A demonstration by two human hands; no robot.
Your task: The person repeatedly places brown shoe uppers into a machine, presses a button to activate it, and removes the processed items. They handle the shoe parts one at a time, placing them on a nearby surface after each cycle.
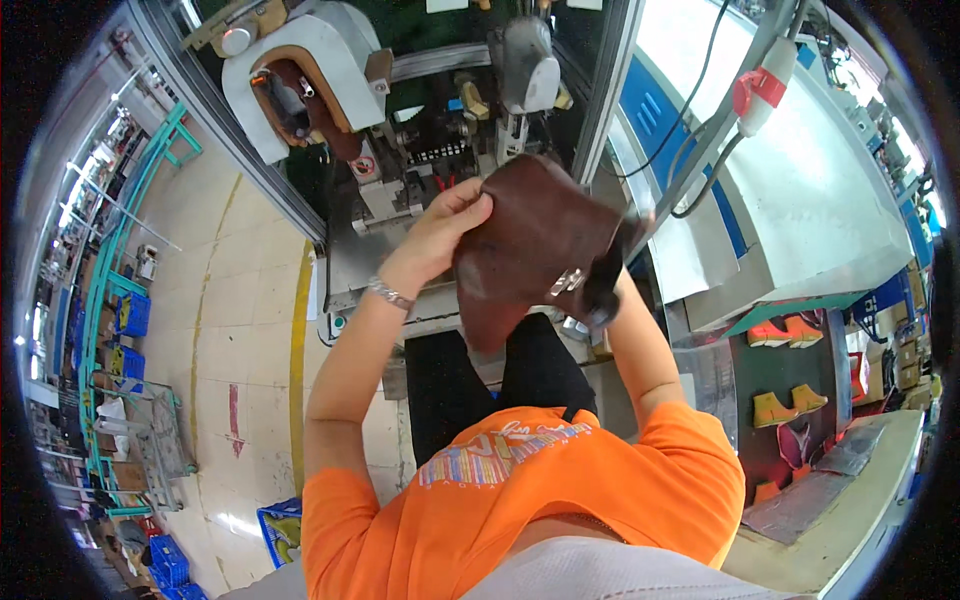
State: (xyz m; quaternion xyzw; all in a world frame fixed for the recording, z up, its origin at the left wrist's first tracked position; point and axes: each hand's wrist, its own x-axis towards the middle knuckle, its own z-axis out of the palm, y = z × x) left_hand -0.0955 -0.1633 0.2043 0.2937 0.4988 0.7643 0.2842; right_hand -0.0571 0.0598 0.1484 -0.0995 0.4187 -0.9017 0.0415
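A dark brown leather boot upper [540,225] is held up in front of me, over my lap. It has a small shiny silver patch near its lower right and a black, blurred part at its right end. My left hand [455,225] pinches its left edge, thumb on the near face and fingers behind. At the right edge my right hand [646,226] grips it from behind; most of that hand is hidden by the leather and smeared. Just beyond stands a machine with a white rounded housing [350,50], where another brown upper [320,115] sits in the padded opening.
A grey metal last-shaped form [530,70] stands on the machine's right side, framed by metal posts [605,100]. A red and white plug [762,92] hangs at right. Yellow lasts [790,405] and orange ones [785,330] lie on a dark conveyor. Blue crates [132,315] stand far left.
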